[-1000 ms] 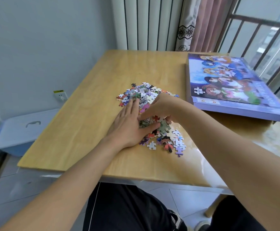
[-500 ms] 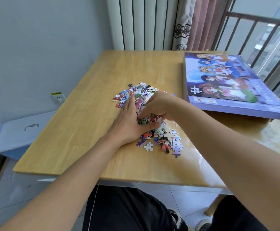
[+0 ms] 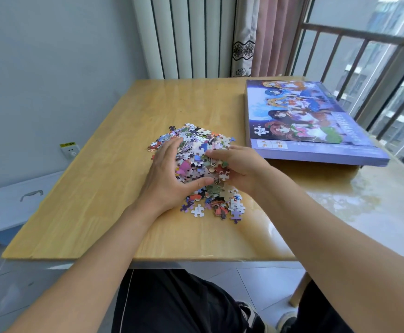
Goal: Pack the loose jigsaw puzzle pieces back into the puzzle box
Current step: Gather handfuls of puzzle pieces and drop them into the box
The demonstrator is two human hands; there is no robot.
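Two bare forearms reach from the near edge of a wooden table (image 3: pixel 104 179) and meet over a heap of jigsaw pieces (image 3: pixel 196 150). Far to the left of both hands, below the table's level, sits a pale blue storage bin (image 3: pixel 15 203), with a wall socket (image 3: pixel 70 150) above it. The left hand (image 3: pixel 169 179) stands on its outer edge against the left flank of the heap, fingers straight and together, pointing away from the person, thumb stretched right along the heap's near side; it presses the pieces rather than grips them. Between the two palms the pieces are bunched into a raised mound. The right hand (image 3: pixel 238 167) cups the mound from the other side, fingers curled in over the pieces, wrist bent toward the left hand. Just nearer the person than both hands, a scatter of stray pieces (image 3: pixel 220 205) lies flat on the tabletop. To the right of the right hand, close but not touching, the purple puzzle box (image 3: pixel 316 131) lies closed and flat, its far corner overhanging the table's edge beside a window railing (image 3: pixel 364 68).
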